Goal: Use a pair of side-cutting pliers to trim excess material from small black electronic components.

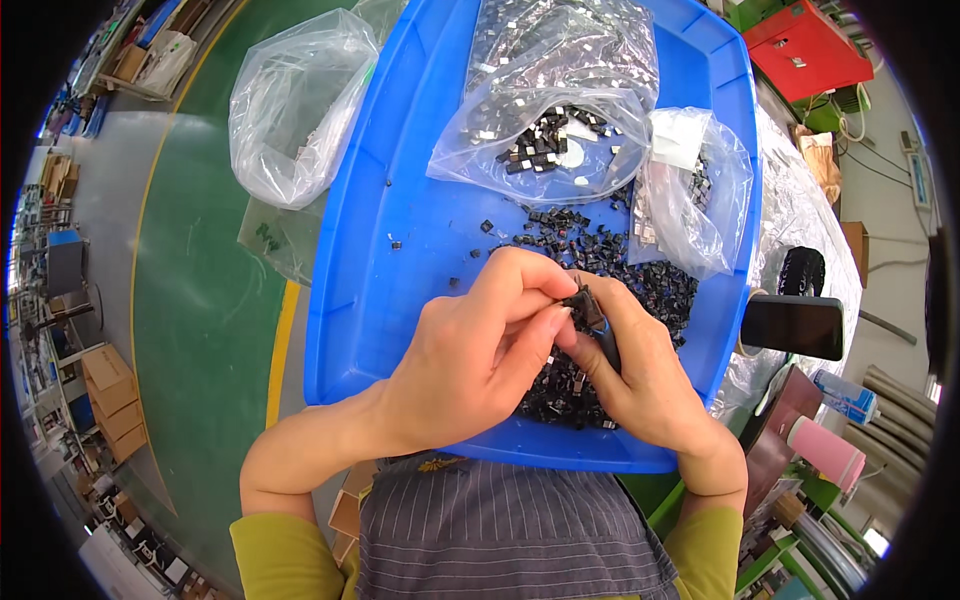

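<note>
Above the near half of a blue tray [400, 290], and taken as the centre of the clock face, a small black piece [580, 299] lay between two bare hands. The left hand [470, 350], at 8 o'clock, was pinched on it, thumb and forefinger together. The right hand [645, 370], at 4 o'clock, was clamped around a blue-and-black implement [607, 345], whose exact form the fingers hid. Beneath the hands, at 6 o'clock, lay a dense heap of small black parts [565, 398]; others were scattered towards 12 o'clock. There, a large clear bag [560, 70] of similar parts rested in the tray; a smaller clear bag [690, 225] stood between 1 and 2 o'clock. Outside the tray, a dark phone [792, 327] occupied 3 o'clock, a pink roll [825, 452] 4 o'clock, and a crumpled clear bag [295, 110] 10 o'clock. Further out were a red box [810, 52] between 1 and 2 o'clock, a green floor [200, 250] at 9, and stacked cartons [113, 400] between 8 and 9. A striped dark apron [510, 535] marked the wearer at 6 o'clock.
</note>
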`<state>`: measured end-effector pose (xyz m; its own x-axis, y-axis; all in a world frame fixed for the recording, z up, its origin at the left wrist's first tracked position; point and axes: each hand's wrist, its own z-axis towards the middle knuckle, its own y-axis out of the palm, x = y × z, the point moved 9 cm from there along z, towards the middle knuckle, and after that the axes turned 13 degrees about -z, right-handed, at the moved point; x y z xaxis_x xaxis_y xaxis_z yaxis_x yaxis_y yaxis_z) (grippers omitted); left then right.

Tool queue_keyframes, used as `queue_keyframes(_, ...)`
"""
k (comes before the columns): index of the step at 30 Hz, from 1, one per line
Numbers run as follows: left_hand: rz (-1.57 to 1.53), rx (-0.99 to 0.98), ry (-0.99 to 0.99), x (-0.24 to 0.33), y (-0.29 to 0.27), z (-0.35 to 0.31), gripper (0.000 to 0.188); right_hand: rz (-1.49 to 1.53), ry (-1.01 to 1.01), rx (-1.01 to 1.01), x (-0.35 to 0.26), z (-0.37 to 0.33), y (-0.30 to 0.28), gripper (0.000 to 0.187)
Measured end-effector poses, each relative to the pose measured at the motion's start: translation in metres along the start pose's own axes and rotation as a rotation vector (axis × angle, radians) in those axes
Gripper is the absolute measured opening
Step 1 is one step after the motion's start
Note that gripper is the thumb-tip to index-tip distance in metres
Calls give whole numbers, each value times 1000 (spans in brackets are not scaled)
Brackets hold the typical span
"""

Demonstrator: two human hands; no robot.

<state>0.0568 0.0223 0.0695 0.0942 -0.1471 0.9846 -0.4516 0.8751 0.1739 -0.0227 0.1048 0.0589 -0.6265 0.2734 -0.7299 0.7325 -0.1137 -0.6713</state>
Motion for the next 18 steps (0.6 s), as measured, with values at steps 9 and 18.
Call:
queue_keyframes(9,33,-14,-1,-2,1,1,18,-36,39,-34,1,-1,-1,40)
queue_keyframes(18,-32,-55,-38,-5,4,1,15,-31,41,-34,1,-1,-1,39)
